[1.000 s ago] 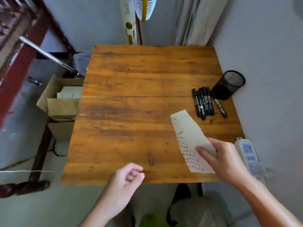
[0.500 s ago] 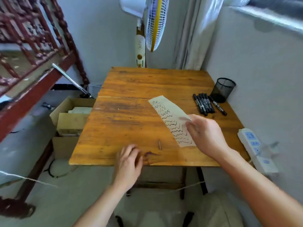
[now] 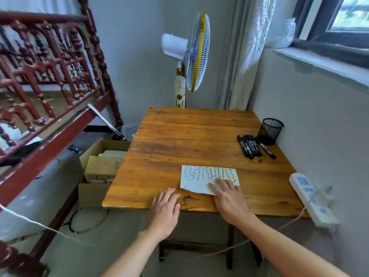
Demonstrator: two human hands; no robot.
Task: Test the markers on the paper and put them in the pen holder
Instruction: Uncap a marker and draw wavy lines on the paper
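A white paper covered with black wavy test lines lies flat near the front edge of the wooden table. My right hand rests flat on the paper's near right corner, fingers spread. My left hand lies palm down on the table's front edge, just left of the paper, holding nothing. Several black markers lie side by side at the table's right side, one more slightly apart. Behind them stands an empty black mesh pen holder, by the wall.
A white power strip hangs off the table's right front corner, its cord trailing. Open cardboard boxes sit on the floor left of the table. A standing fan is behind the table, a red wooden railing at left.
My right hand carried the paper from the right side to the front middle and laid it flat, turned sideways. My left hand moved up onto the table edge. The camera tilted upward.
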